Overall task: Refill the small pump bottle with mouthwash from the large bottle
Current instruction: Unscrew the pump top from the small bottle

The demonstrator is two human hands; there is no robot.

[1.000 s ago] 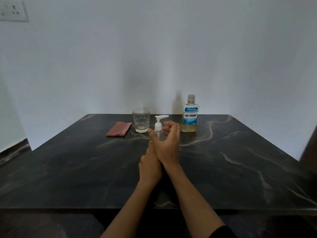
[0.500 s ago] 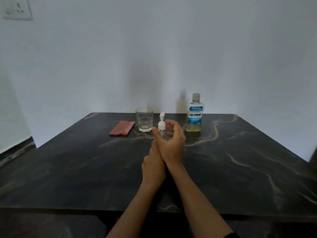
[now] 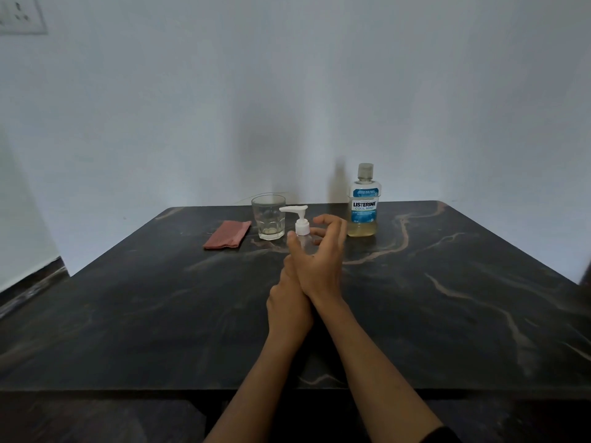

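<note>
1. The small pump bottle point(image 3: 302, 233) stands upright on the dark table point(image 3: 447, 298), near the far edge. It sits between the glass point(image 3: 268, 217) and the large mouthwash bottle point(image 3: 364, 201). Its clear body looks empty, but most of it is hidden by the hands.

2. The white pump top point(image 3: 295, 215) has turned. A moment ago the spout pointed at the camera, and before that it pointed right. Now it points left, toward the glass. So I think the person is unscrewing the pump.

3. The right hand point(image 3: 319, 260) curls around the pump's neck with its fingers spread a little. I cannot tell if they are touching the pump or letting go for a new turn.

4. The left hand point(image 3: 289, 302) sits low, right under the right hand, at the bottom of the small bottle. It seems to hold the bottle steady, but its fingers are hidden, so I cannot tell.

5. The large mouthwash bottle stands just to the right, with its cap still on. Yellow liquid fills only the bottom part.

6. A folded red cloth point(image 3: 228, 239) lies left of the glass.

7. The pump must come off before any pouring can start. The task is only at its start.
</note>
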